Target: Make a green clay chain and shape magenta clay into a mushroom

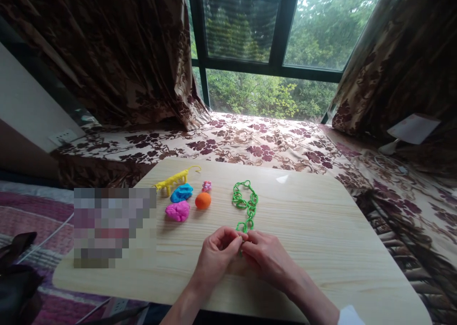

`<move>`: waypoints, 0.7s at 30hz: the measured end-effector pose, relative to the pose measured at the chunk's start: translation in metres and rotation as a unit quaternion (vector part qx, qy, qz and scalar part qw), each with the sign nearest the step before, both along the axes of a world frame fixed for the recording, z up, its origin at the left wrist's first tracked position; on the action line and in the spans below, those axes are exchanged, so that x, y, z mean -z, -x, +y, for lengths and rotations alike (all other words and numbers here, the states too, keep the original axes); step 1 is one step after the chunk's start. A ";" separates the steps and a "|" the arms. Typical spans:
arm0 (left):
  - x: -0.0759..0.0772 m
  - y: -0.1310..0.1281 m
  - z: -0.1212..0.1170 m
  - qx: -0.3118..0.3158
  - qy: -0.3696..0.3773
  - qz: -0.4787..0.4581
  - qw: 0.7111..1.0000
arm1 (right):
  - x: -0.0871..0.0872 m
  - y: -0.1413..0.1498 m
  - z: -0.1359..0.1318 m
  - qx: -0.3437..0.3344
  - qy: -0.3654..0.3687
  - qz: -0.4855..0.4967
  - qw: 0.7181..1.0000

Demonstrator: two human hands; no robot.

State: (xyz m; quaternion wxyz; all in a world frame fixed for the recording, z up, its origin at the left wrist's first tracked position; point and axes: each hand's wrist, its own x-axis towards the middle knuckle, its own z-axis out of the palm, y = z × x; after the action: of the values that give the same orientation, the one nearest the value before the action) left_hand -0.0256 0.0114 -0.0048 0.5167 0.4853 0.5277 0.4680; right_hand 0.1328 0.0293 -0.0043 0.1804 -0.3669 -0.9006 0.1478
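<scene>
Pinching at the near end of a green chain, the left hand and the right hand meet just in front of the person, fingertips drawn together and clamped on it. The bit between the fingers is mostly hidden, though a speck of green shows just below them.

The chain lies on the pale, wood-grained counter, near the middle, running away from the hands toward the window. It is bright green all along, made of thin, slightly uneven rings linked one through another. Its far part bends round into an open loop with a small ring at the top; the near part drops in a line of links, with a wider ring resting beside it, close to the fingertips.

To the left of the chain, well apart from it, sits a group of coloured pieces: a yellow figure with short legs and a thin curled tail, a crumpled blue lump, a creased pink lump nearer the person, a smooth orange ball, and a small pink-and-white piece just beyond the ball. A blurred patch covers the counter's left side.
</scene>
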 end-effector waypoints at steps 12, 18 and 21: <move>-0.007 0.008 0.000 -0.041 0.043 -0.020 0.998 | -0.005 0.000 0.001 -0.015 -0.013 -0.036 0.999; 0.001 0.009 0.002 -0.050 0.036 -0.015 0.998 | -0.005 0.005 0.007 -0.033 -0.045 -0.076 0.996; 0.001 0.010 0.002 -0.043 0.037 -0.024 0.998 | -0.008 0.008 0.010 -0.054 -0.049 -0.073 0.995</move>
State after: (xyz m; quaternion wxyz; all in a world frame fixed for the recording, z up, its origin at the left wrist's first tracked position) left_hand -0.0355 0.0138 -0.0060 0.5265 0.4314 0.5520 0.4816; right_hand 0.1253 0.0398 0.0034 0.1234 -0.3184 -0.9360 0.0854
